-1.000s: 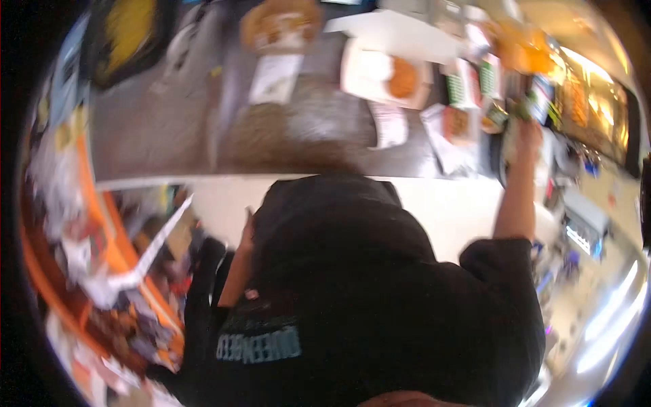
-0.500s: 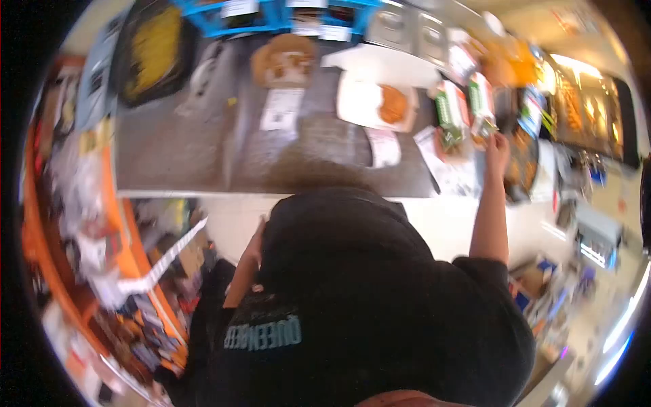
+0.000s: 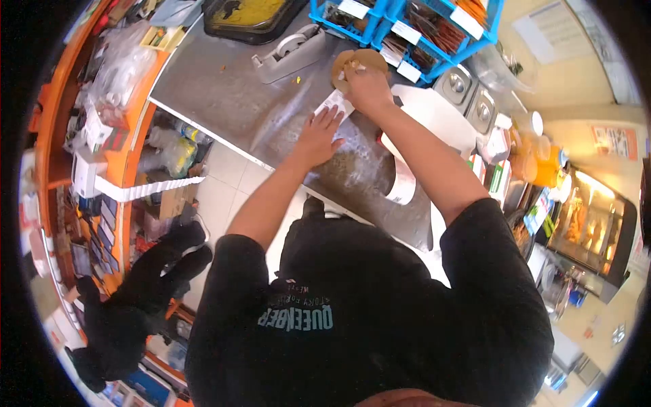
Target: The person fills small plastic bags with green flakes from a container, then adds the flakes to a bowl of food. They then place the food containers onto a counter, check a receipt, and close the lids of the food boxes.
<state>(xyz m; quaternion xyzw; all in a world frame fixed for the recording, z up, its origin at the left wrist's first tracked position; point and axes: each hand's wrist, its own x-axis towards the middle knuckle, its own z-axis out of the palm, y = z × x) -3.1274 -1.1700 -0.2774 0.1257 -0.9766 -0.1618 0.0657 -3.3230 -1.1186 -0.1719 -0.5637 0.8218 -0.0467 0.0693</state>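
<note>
Fingers of the left hand [image 3: 317, 138] are spread flat, palm down, on the brushed stainless-steel worktop [image 3: 224, 88], their tips pressing the near end of a white printed paper slip [image 3: 334, 103]. Fingers of the right hand [image 3: 366, 85] are curled downward over a round brown paper-wrapped item [image 3: 355, 64], gripping its near edge; the far end of the slip runs up to this item, though whether the two touch cannot be told. Both lie on the worktop towards its far side, just in front of a row of blue plastic bins [image 3: 413, 27] with white labels. A grey tape dispenser [image 3: 288, 53] sits to the left of the wrapped item, and a black tray of yellow food [image 3: 247, 13] lies beyond it at the upper edge. A second curled white receipt [image 3: 401, 186] rests on the worktop beneath the right forearm. To the right stand square steel containers [image 3: 468, 95] and orange-lidded bottles [image 3: 542, 163]. Orange shelving [image 3: 125, 122] stocked with packaged goods borders the worktop's left end.
</note>
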